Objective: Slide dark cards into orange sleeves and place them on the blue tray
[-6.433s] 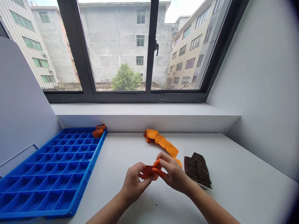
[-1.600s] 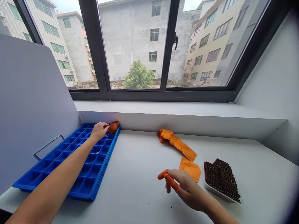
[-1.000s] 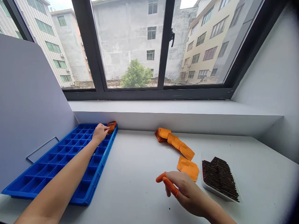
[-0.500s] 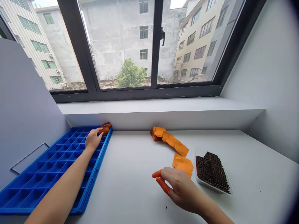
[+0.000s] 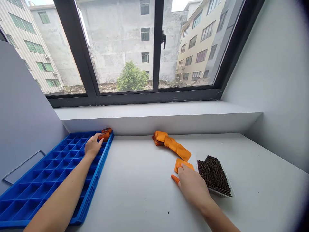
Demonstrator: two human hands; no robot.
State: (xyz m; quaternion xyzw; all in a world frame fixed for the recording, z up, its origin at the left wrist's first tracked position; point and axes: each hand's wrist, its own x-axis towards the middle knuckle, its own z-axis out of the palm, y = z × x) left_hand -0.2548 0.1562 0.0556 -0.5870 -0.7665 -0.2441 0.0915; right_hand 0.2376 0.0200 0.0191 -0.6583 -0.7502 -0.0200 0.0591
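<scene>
Left hand (image 5: 92, 145) is at the far right corner of a blue tray (image 5: 96, 180), thumb and forefinger parted at the side of an orange bundle (image 5: 104, 137); whether it grips cannot be told from this view. A second bundle (image 5: 107, 130) sits directly behind the first.

Right hand (image 5: 193, 185) is palm down, thumb spread away from the forefinger, not closed. Its forefinger rests over a loose orange piece (image 5: 189, 164) lying flat on the white table (image 5: 135, 180). Orange finger covers (image 5: 175, 179) are noted on its thumb and forefinger.

Beyond the loose piece, an overlapping row of orange pieces (image 5: 178, 149) runs back to an orange stack (image 5: 159, 138) near the ledge (image 5: 156, 109). Just right of the hand, dark brown sheets (image 5: 213, 175) stand in two rows in a shallow container (image 5: 230, 192). Behind the ledge is a dark-framed window (image 5: 135, 99).
</scene>
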